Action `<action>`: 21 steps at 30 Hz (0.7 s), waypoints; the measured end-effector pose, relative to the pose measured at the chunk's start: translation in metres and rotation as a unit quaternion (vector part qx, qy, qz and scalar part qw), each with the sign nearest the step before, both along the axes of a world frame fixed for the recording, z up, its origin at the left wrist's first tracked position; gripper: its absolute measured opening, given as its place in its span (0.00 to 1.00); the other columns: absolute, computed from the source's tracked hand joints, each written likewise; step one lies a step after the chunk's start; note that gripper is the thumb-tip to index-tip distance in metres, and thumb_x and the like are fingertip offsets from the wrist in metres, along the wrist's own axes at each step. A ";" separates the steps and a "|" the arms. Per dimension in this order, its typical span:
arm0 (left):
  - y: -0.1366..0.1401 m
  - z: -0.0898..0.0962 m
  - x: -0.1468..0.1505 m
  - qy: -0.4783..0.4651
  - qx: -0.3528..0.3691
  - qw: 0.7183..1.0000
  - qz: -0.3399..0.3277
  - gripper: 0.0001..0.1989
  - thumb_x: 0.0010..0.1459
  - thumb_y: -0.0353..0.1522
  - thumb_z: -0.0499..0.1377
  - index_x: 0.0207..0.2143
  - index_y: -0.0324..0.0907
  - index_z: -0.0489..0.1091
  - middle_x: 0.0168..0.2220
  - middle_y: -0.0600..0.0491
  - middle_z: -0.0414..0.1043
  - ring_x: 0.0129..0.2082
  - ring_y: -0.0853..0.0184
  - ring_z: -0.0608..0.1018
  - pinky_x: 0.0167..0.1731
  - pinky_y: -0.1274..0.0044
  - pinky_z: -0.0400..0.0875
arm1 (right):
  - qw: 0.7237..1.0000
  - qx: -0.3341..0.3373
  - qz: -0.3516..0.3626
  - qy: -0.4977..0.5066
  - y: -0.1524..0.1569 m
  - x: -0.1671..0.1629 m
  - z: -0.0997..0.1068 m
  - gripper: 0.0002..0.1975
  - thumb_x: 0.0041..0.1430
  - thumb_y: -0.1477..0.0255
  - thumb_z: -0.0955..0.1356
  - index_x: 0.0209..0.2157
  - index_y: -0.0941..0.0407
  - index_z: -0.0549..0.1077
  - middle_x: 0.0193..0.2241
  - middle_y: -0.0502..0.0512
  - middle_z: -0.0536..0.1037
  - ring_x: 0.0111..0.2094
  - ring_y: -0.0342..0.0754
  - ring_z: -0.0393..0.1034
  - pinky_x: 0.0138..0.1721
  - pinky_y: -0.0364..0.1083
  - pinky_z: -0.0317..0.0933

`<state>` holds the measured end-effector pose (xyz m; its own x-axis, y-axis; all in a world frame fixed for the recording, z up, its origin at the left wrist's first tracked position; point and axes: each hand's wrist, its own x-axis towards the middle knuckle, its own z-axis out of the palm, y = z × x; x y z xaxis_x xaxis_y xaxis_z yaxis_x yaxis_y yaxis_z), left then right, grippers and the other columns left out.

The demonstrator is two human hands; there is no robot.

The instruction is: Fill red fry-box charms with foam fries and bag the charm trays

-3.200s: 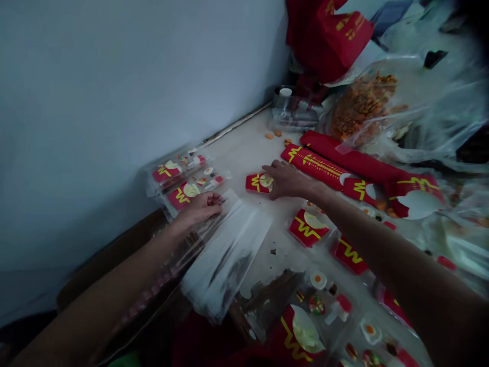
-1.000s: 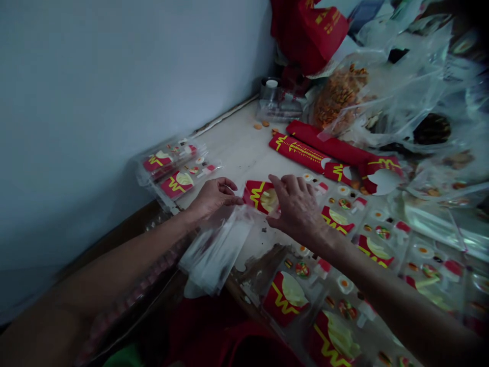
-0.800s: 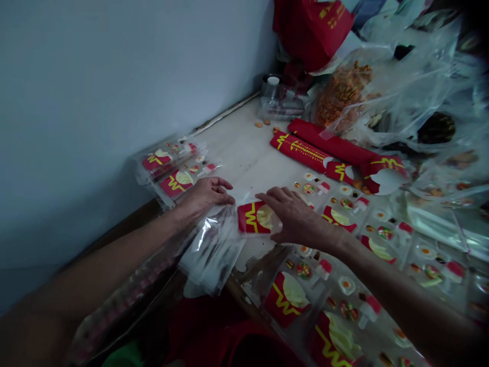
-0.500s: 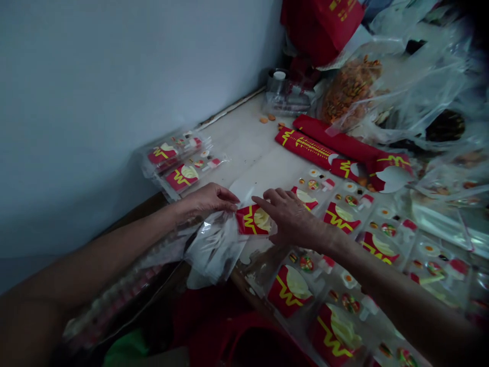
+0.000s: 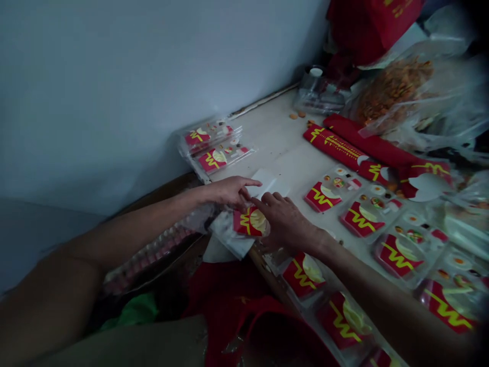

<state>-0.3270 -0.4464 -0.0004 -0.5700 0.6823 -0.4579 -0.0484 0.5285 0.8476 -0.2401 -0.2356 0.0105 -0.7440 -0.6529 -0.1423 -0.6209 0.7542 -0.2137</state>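
Between my hands is a small red fries packet (image 5: 250,221) with yellow zigzag lines and pale fries on its front. My left hand (image 5: 231,191) is at its upper left edge, index finger stretched out to the right and the other fingers bent down onto the packet. My right hand (image 5: 286,220) grips the packet's right side, its thumb mostly hidden. Below the packet, a clear plastic bag (image 5: 233,239) hangs over the table's edge. A white sheet (image 5: 263,182) lies just behind my fingertips.
Rows of similar clear packs (image 5: 323,196) cover the table's right side. Two stacks of packs (image 5: 214,158) lie by the wall. Red printed sleeves (image 5: 336,148), a bag of orange-brown snacks (image 5: 397,89) and a clear container (image 5: 319,94) stand farther back.
The view has swung left, so the table appears farther right. My left hand has shifted onto the packet's upper edge, its index finger now extended. The plastic bag sits lower, below the packet.
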 end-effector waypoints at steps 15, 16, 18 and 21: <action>0.002 -0.009 0.117 0.467 -0.266 0.828 0.159 0.18 0.55 0.29 0.63 0.49 0.38 0.73 0.49 0.43 0.72 0.52 0.54 0.73 0.56 0.66 0.69 | 0.990 0.015 -0.142 0.000 -0.031 0.011 -0.010 0.38 0.43 0.56 0.77 0.54 0.57 0.69 0.49 0.66 0.73 0.50 0.64 0.66 0.43 0.54 0.65; 0.003 -0.007 0.115 0.461 -0.289 0.826 0.146 0.16 0.55 0.29 0.63 0.47 0.38 0.73 0.49 0.42 0.72 0.51 0.54 0.74 0.54 0.66 0.70 | 0.990 0.016 -0.143 -0.001 -0.032 0.011 -0.009 0.39 0.42 0.55 0.77 0.54 0.58 0.69 0.49 0.66 0.74 0.50 0.64 0.66 0.43 0.55 0.65; 0.008 -0.001 0.109 0.455 -0.330 0.819 0.115 0.12 0.56 0.27 0.62 0.44 0.38 0.74 0.47 0.42 0.72 0.49 0.54 0.74 0.51 0.67 0.71 | 0.989 0.014 -0.146 -0.007 -0.033 0.011 -0.008 0.41 0.41 0.53 0.78 0.53 0.58 0.70 0.49 0.65 0.74 0.50 0.63 0.67 0.44 0.55 0.65; 0.017 0.010 0.101 0.445 -0.377 0.809 0.071 0.09 0.61 0.25 0.56 0.41 0.37 0.75 0.44 0.40 0.73 0.44 0.53 0.77 0.42 0.67 0.72 | 0.987 0.005 -0.159 -0.004 -0.033 0.013 -0.010 0.40 0.41 0.52 0.78 0.53 0.59 0.70 0.49 0.66 0.74 0.50 0.63 0.67 0.44 0.54 0.64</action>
